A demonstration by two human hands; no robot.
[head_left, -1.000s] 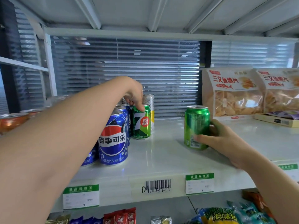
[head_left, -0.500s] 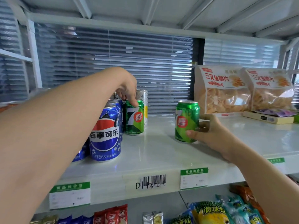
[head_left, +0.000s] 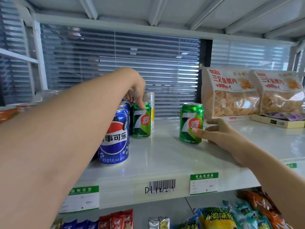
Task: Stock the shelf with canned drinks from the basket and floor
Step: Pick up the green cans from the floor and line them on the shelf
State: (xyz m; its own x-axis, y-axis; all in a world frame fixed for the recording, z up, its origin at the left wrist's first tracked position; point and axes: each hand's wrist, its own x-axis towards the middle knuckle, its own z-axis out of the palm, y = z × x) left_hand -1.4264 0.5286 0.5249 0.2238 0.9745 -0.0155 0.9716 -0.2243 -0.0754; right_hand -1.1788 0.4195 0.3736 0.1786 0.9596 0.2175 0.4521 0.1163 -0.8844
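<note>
I am touching the right green can with my right hand: the thumb is lying straight against the lower front of the can, and the other fingers are reaching out nearly straight just beside its right side, so the hand is loose and not wrapped around it. The can is standing upright on the white shelf, about mid-depth, with its "7" logo facing me.

Well to the left, my left hand is coming down from above with curled fingers and pinching the top rim of the left green can, which is also standing upright. Just behind that can a silver can is showing. Touching it on the near left, a blue Pepsi can is standing at the front of a row of blue cans, partly hidden by my forearm.

On the far right of the shelf, two bags of chips are leaning upright side by side, and a flat box is lying in front of the right one. On the shelf's near edge a barcode sticker is sitting between green price labels. Snack packets are lining the lower shelf.
</note>
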